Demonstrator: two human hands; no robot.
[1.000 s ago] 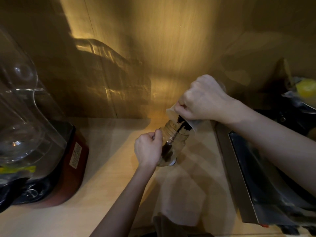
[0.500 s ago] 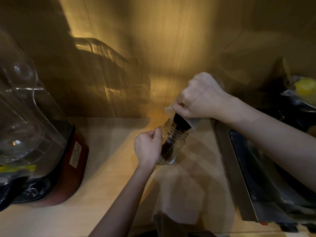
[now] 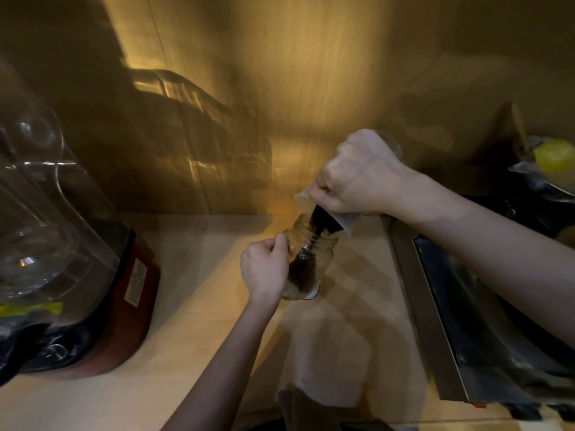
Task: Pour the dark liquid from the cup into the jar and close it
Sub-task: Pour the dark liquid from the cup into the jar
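A clear ribbed plastic jar [image 3: 323,259] stands on the wooden counter [image 3: 199,306], its mouth open and dark liquid pooled in its lower part. My left hand [image 3: 264,269] grips the jar's left side. My right hand [image 3: 357,175] holds a clear plastic cup [image 3: 343,219] tipped steeply over the jar's mouth. Dark liquid [image 3: 320,222] runs from the cup's lip down into the jar. No lid shows in view.
A blender with a red base [image 3: 130,293] and a clear jug [image 3: 34,194] fills the left. A metal sink [image 3: 485,321] lies at the right, with a yellow lemon [image 3: 553,157] in a bowl behind it. A wooden wall stands close behind.
The cup has tipped further and the stream has thickened. More dark liquid lies in the jar. Both hands stay in nearly the same place.
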